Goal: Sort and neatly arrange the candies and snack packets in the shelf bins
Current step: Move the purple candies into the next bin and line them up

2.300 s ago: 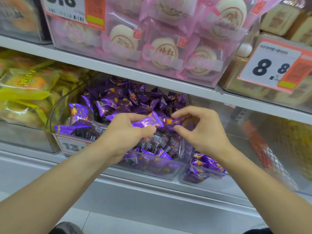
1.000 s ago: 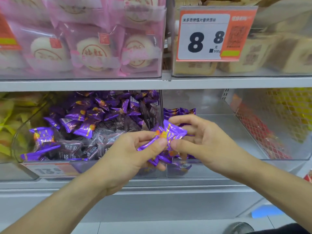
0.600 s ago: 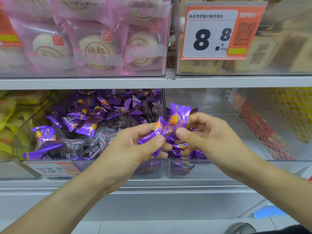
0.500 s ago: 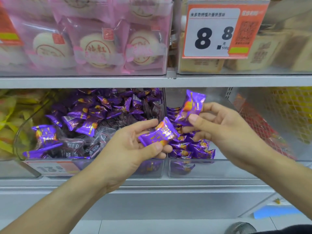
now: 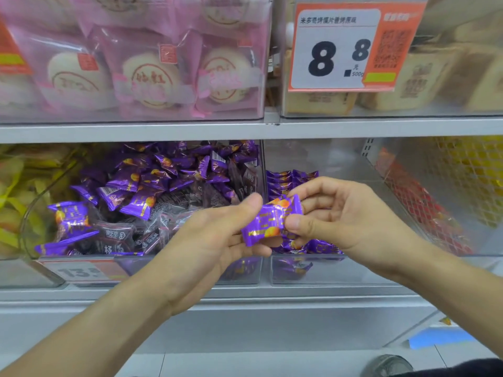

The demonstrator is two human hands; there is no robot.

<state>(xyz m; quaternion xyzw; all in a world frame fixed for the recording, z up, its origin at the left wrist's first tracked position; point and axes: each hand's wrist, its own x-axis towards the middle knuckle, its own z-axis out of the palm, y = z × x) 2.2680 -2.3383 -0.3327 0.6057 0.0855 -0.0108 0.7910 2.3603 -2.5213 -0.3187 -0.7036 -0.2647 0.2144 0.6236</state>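
Between the two hands, in front of the lower shelf bins, a purple candy packet [image 5: 272,221] is pinched at its left end by the left hand [image 5: 215,240] and at its right end by the thumb and fingers of the right hand [image 5: 334,216]. Behind the left hand, a clear bin [image 5: 81,270] holds a loose heap of purple and dark candies [image 5: 168,183]. Behind the right hand, the adjoining clear bin [image 5: 334,270] holds a row of purple packets [image 5: 288,178] stacked along its left side.

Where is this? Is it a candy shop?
It looks like a shop's snack aisle, maybe a supermarket. A big price tag reading 8.8 hangs on an upper bin, clear shelf bins hold heaps of purple candies, and pink-wrapped round cakes sit on the shelf above.
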